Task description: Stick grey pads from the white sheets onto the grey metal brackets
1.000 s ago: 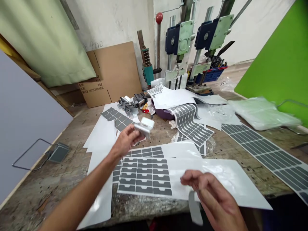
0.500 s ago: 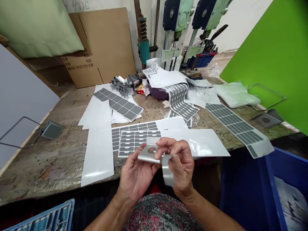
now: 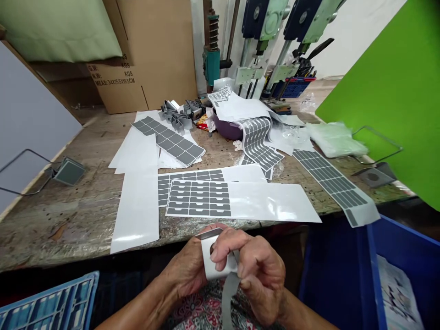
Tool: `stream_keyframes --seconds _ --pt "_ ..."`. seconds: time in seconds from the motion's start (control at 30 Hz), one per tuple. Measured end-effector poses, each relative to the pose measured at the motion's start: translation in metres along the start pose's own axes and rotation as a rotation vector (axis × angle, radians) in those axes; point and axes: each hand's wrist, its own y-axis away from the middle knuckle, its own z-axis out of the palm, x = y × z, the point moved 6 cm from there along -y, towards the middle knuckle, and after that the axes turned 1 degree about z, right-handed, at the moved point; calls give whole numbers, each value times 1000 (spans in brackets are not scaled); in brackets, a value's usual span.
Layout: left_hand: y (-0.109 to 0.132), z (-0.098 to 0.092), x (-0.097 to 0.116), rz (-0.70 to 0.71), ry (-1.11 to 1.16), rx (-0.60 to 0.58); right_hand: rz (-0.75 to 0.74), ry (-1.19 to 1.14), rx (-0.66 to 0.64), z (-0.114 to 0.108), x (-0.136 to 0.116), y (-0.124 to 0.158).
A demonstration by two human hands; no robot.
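Low over my lap, below the bench edge, my left hand (image 3: 185,266) grips a small white bent bracket (image 3: 211,259) with a dark metal edge. My right hand (image 3: 256,275) closes over its front, fingers pressing on it and pinching a narrow grey label strip (image 3: 228,298) that hangs down. Part of the bracket is hidden behind my fingers. The nearest sheet of grey die-cut labels (image 3: 199,199) lies on the bench beyond my hands, untouched.
Further label sheets and white backing strips cover the scarred bench. Grey brackets (image 3: 177,114) and a purple bowl (image 3: 228,130) stand at the back, before drill presses (image 3: 264,32). A blue crate (image 3: 405,247) sits low right, a blue rack (image 3: 48,305) low left.
Both hands have dropped lower, toward my lap, and come closer together. The bracket has turned, and the grey strip now hangs downward from my right-hand fingers. The bench scene has shifted slightly.
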Motion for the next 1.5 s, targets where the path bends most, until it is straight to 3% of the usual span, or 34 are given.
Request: stream_keyframes --seconds 0.07,0.23,0.33,0.43,0.73,1.07,1.5 --pt "0 -8 2 17 -38 16 81 -94 34 -6 0 2" --pt "-4 -35 30 253 -225 175 232 -219 243 -36 4 3" --pt "-6 -33 29 208 -217 164 315 -133 365 -57 16 4" --pt "-8 -24 20 136 -234 99 387 -68 388 -67 31 9" --pt "-7 -9 12 45 -409 -55 434 314 389 -60 30 19" --pt "-4 -5 17 105 -470 -6 416 371 470 -58 43 37" --pt "3 -11 24 206 -727 84 445 289 515 -52 47 39"
